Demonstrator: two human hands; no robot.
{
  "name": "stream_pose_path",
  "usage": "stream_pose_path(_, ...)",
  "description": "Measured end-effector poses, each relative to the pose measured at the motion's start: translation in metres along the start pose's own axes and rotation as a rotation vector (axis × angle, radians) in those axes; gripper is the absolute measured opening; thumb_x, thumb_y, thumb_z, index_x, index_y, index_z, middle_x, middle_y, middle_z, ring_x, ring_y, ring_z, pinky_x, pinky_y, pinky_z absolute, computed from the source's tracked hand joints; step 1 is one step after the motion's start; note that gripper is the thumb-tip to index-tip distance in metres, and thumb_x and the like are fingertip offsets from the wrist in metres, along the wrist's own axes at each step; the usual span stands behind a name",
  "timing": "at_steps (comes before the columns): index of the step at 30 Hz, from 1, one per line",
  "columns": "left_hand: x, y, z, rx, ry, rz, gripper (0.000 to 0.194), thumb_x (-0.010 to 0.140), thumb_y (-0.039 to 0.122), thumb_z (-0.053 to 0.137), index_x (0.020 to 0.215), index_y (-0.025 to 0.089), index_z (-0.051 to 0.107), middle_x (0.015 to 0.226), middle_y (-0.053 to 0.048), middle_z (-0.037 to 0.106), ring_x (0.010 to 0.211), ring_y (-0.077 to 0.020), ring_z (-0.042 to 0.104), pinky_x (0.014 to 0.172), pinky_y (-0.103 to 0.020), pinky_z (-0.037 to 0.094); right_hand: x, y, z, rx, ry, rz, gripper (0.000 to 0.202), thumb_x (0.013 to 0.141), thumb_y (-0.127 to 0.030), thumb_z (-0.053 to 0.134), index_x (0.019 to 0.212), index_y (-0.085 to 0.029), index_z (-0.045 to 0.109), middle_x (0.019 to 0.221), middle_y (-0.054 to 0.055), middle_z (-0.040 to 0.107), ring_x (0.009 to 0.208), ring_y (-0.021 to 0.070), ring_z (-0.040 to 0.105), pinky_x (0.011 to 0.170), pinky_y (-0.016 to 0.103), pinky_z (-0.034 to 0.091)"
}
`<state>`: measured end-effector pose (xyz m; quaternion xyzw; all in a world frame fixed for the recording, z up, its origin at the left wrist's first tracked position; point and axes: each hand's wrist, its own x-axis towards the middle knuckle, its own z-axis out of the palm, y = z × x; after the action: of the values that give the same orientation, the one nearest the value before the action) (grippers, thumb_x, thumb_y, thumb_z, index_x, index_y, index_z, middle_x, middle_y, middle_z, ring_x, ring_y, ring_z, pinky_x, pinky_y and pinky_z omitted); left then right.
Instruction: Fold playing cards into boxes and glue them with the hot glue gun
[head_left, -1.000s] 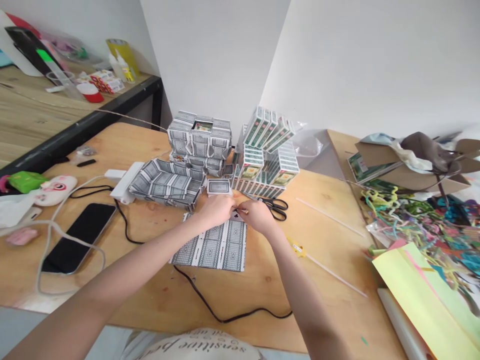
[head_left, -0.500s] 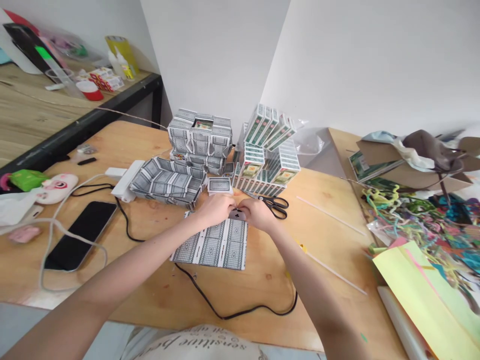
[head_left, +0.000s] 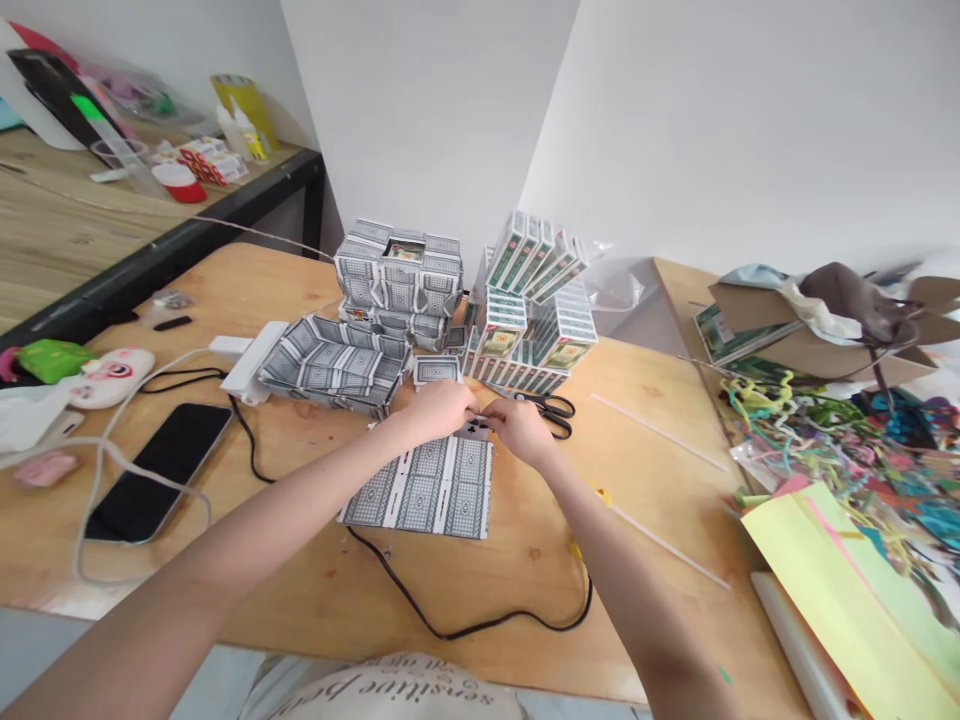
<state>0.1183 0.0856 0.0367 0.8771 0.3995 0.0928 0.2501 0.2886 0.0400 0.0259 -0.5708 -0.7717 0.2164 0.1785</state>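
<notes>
Between my two hands is a playing card [head_left: 475,432] with black club marks on the side that shows. My left hand [head_left: 447,408] pinches its upper left edge, and my right hand [head_left: 520,428] grips the right edge; both are closed, fingertips nearly meeting. Just below them a flat panel of joined playing cards [head_left: 429,490] lies back side up on the table. A stack of cards [head_left: 437,371] sits beyond my left hand. Scissors [head_left: 553,412] with black handles rest just past my right hand.
Behind stand a tray made of cards [head_left: 337,362], a card-covered box [head_left: 401,275] and piled card packs [head_left: 525,330]. A phone [head_left: 161,470] and white cable lie left. A black cord [head_left: 480,628] crosses the front. Thin white sticks [head_left: 660,432] and coloured craft scraps [head_left: 832,420] lie right.
The card between my fingers has tilted, and more of its club marks show. My hands have shifted very slightly while keeping hold. The panel stays on the table.
</notes>
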Motion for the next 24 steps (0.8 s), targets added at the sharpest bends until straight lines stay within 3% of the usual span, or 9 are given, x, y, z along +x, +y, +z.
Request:
stream_pose_path(8, -0.006, 0.008, 0.006, 0.208, 0.021, 0.040, 0.024, 0.081, 0.020, 0.049, 0.069, 0.015, 0.070, 0.069, -0.010, 0.068, 0.070, -0.0220, 0.062, 0.064, -0.032, 0.042, -0.001, -0.002, 0.008, 0.001, 0.054, 0.088, 0.023, 0.072, -0.002, 0.053, 0.074, -0.017, 0.070, 0.075, 0.005, 0.073, 0.071, 0.0182, 0.066, 0.066, 0.024, 0.045)
stream_pose_path(24, -0.008, 0.006, 0.018, 0.184, 0.095, 0.096, 0.018, 0.075, 0.010, 0.050, 0.072, 0.016, 0.067, 0.076, -0.008, 0.068, 0.078, -0.0238, 0.062, 0.071, -0.035, 0.045, -0.004, 0.001, 0.017, 0.043, 0.115, 0.110, 0.027, 0.070, -0.001, 0.048, 0.072, -0.018, 0.069, 0.074, 0.004, 0.071, 0.071, 0.0169, 0.064, 0.067, 0.023, 0.044)
